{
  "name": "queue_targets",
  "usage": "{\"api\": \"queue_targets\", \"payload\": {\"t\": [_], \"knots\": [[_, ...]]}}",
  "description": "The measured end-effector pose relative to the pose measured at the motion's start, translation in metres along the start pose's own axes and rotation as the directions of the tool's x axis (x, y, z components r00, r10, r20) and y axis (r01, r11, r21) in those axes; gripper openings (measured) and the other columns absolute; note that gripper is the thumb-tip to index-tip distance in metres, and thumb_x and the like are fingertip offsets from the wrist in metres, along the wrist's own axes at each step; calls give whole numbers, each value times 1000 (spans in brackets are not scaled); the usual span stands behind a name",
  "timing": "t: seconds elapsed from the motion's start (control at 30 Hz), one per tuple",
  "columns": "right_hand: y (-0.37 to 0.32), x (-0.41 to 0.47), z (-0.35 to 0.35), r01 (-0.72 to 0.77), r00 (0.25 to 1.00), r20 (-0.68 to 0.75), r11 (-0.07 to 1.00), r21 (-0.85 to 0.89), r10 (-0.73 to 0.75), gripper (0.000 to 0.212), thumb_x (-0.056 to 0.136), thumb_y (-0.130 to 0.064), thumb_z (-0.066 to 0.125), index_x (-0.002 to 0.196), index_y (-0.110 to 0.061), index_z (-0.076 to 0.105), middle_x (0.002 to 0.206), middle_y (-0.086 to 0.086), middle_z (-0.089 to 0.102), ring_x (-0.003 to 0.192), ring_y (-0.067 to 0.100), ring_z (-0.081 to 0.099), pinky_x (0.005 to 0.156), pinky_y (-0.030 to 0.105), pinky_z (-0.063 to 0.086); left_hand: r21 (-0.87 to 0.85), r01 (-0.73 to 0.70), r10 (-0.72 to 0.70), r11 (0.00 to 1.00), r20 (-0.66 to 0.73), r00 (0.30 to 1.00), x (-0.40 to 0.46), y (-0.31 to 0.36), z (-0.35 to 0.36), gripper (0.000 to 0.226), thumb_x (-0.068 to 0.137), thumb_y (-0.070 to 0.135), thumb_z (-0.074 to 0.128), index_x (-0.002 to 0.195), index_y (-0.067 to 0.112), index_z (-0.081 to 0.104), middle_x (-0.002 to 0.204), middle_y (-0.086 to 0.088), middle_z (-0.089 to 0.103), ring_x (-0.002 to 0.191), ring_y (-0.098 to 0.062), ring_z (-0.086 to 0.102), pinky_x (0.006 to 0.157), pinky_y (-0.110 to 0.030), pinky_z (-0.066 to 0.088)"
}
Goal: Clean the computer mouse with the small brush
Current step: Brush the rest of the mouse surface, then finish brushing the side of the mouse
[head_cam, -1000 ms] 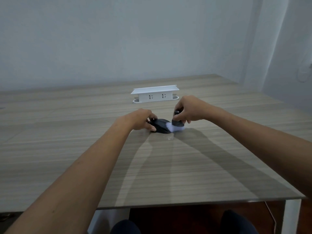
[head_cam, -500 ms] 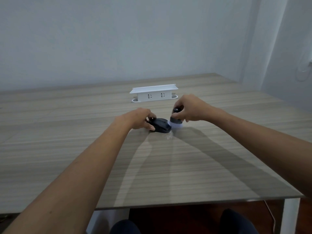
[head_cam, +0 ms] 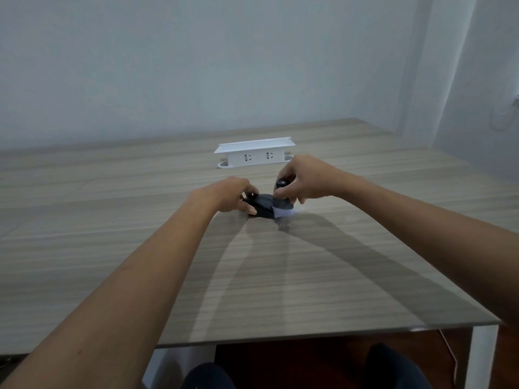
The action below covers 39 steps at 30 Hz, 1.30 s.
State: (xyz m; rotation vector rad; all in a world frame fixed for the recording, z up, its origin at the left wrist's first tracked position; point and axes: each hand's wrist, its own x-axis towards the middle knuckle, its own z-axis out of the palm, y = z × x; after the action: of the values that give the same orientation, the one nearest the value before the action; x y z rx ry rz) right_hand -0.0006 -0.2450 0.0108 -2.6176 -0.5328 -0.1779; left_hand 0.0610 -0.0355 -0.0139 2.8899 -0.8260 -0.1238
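Two bare forearms reach forward from the lower corners of the view and meet near the middle of the worktop (head_cam: 112,220). The left hand (head_cam: 227,196) lies palm down with the wrist low, and its fingers (head_cam: 250,210) are curled around the left side of the computer mouse (head_cam: 262,207), pinching it so that it sits flat on the wood. The right hand (head_cam: 304,178) comes in from the right with the wrist a little raised; its fingers are closed around the dark handle of the small brush (head_cam: 282,204), and the thumb side faces the camera. The brush stands nearly upright, its rounded dark top showing above the knuckles, and its bristles point down and touch the right edge of the mouse.

The mouse is black, low and smoothly rounded, with a slightly glossy shell. The brush has a dark grey body, and below it a short, wide band of pale bristles that looks soft and a little blurred. The worktop is a laminate with a fine grey-brown wood grain running left to right, and its surface is smooth enough to carry faint reflections and the long shadows of both arms. Behind the hands, well apart from the mouse, stands a white socket box (head_cam: 254,153), rectangular, with a flat overhanging lid and two outlets on its front face
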Motion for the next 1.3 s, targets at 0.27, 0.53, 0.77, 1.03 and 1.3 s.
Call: {"api": "queue_targets", "payload": {"t": [0.27, 0.53, 0.77, 1.03, 1.3], "knots": [[15, -1, 6, -66, 979, -188, 996, 54, 75, 16, 78, -9, 69, 69, 4, 72, 63, 16, 71, 37, 7, 58, 39, 21, 48, 60, -1, -2, 998, 38, 999, 7, -2, 0, 42, 85, 38, 75, 121, 21, 65, 120, -1, 64, 114, -24, 59, 97, -44, 49], [32, -12, 12, -71, 907, -396, 980, 185, 141, 14, 82, -13, 67, 78, -4, 77, 75, 9, 74, 46, 16, 65, 50, 31, 60, 6, 38, -39, 999, 74, 997, 15, 10, -6, 65, 79, 38, 81, 137, 25, 53, 138, 8, 57, 127, -18, 54, 105, -40, 45], [43, -22, 19, -108, 883, -424, 966, 235, 202, 16, 86, -25, 70, 85, -11, 78, 74, 6, 75, 54, 19, 71, 56, 31, 59, -134, 31, -29, 990, 10, 1000, 9, 9, 0, 58, 75, 41, 84, 124, 18, 62, 119, 3, 66, 112, -19, 61, 93, -30, 49], [53, -30, 38, -132, 856, -488, 985, 109, 169, 21, 86, -25, 64, 85, -9, 78, 66, 9, 70, 66, 27, 66, 63, 39, 54, -226, 155, -204, 962, -213, 955, -10, 2, 14, 64, 72, 45, 85, 119, 6, 64, 114, -7, 65, 107, -25, 62, 94, -40, 52], [45, -48, 51, -200, 868, -486, 968, -154, 102, 27, 90, -26, 59, 109, -23, 78, 88, 8, 64, 82, 32, 62, 63, 33, 43, -281, 291, -381, 915, -357, 853, -25, 10, 26, 48, 72, 45, 81, 79, -1, 67, 64, -4, 55, 63, -22, 52, 51, -31, 33]]}}
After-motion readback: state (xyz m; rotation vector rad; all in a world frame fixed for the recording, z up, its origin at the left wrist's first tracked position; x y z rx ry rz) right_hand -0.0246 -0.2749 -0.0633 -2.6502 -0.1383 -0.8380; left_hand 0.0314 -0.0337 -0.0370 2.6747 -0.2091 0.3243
